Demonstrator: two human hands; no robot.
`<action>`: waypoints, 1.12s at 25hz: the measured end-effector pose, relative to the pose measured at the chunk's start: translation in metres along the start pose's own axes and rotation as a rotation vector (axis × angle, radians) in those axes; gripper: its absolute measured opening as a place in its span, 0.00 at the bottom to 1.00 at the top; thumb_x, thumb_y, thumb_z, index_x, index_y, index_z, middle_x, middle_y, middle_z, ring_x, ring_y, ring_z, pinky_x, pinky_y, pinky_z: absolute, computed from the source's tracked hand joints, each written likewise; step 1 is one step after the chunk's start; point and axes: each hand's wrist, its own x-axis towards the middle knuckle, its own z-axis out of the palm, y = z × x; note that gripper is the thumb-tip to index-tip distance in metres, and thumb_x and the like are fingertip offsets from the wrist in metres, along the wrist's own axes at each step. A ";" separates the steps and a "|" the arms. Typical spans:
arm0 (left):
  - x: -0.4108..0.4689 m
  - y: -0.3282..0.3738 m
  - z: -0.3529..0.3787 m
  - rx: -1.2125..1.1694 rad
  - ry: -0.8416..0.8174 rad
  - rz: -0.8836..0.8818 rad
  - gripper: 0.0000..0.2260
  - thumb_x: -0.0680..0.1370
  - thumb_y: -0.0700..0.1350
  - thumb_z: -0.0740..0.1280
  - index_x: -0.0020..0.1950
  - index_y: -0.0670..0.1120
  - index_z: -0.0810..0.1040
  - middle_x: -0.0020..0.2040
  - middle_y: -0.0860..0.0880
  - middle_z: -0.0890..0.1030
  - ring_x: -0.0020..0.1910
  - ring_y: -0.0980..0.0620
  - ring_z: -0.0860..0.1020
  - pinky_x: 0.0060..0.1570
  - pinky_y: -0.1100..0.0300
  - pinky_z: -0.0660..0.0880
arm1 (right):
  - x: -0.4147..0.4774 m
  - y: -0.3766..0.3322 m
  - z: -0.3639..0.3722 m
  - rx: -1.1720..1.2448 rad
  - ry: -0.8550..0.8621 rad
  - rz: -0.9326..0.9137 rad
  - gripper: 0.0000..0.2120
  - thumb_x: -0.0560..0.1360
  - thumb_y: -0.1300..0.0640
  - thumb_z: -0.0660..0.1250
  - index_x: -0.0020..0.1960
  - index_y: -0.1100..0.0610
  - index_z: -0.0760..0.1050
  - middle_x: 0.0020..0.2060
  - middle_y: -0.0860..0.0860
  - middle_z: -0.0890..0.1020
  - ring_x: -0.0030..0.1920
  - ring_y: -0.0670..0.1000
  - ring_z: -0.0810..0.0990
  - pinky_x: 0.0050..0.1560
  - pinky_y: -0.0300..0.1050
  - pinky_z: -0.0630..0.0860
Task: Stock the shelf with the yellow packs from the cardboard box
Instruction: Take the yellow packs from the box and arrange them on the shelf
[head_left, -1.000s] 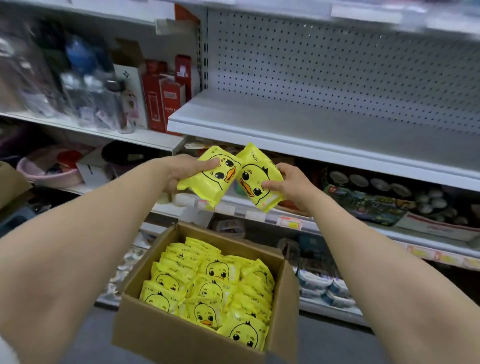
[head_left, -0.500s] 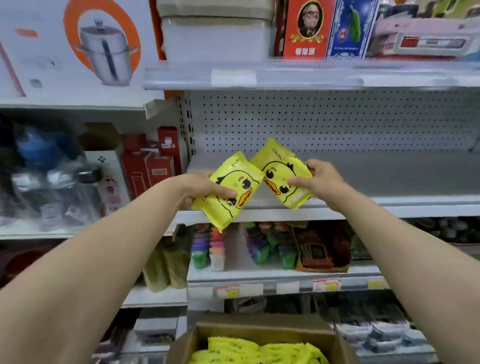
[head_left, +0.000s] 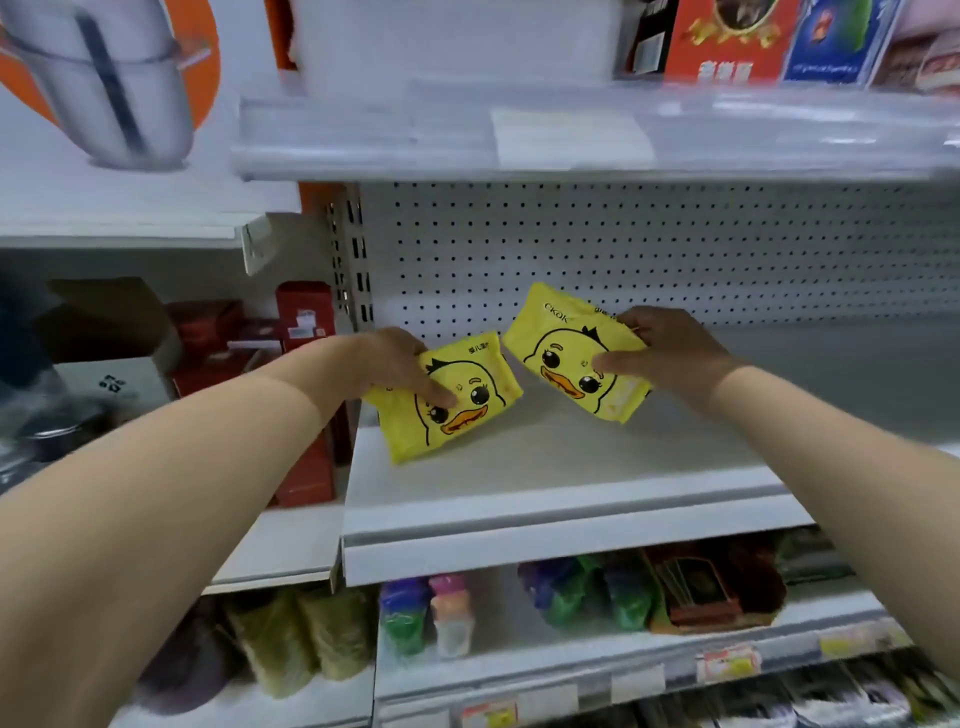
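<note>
While both arms reach in | left hand (head_left: 387, 364) pinches one yellow pack (head_left: 467, 421) low over white shelf (head_left: 571, 467) | right hand (head_left: 670, 353) grips second yellow pack (head_left: 558, 353) (tilted) just beside it | pegboard (head_left: 623, 249) behind | red boxes (head_left: 304, 332) at left

Both yellow packs (head_left: 449, 400) are glossy plastic film; the shelf (head_left: 545, 467) is smooth, matt white-painted metal.
</note>
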 end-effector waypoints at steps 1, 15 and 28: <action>0.008 -0.001 0.000 0.008 0.008 -0.003 0.25 0.61 0.53 0.82 0.53 0.47 0.79 0.50 0.51 0.83 0.49 0.51 0.81 0.50 0.55 0.78 | 0.008 0.002 0.003 0.086 -0.017 -0.013 0.16 0.67 0.59 0.79 0.52 0.55 0.79 0.48 0.51 0.85 0.48 0.53 0.84 0.52 0.51 0.81; 0.098 0.007 -0.028 0.312 0.136 0.129 0.23 0.63 0.53 0.81 0.53 0.52 0.76 0.52 0.52 0.81 0.49 0.51 0.80 0.53 0.52 0.79 | 0.085 0.029 0.015 0.324 -0.146 -0.134 0.16 0.67 0.65 0.79 0.53 0.59 0.80 0.46 0.52 0.87 0.46 0.51 0.86 0.46 0.44 0.81; 0.153 -0.009 -0.032 0.343 0.397 0.306 0.29 0.64 0.48 0.81 0.61 0.45 0.74 0.54 0.49 0.77 0.55 0.47 0.75 0.47 0.58 0.70 | 0.111 0.030 0.044 0.302 -0.223 -0.142 0.19 0.65 0.63 0.80 0.53 0.55 0.79 0.45 0.50 0.87 0.45 0.50 0.86 0.42 0.39 0.77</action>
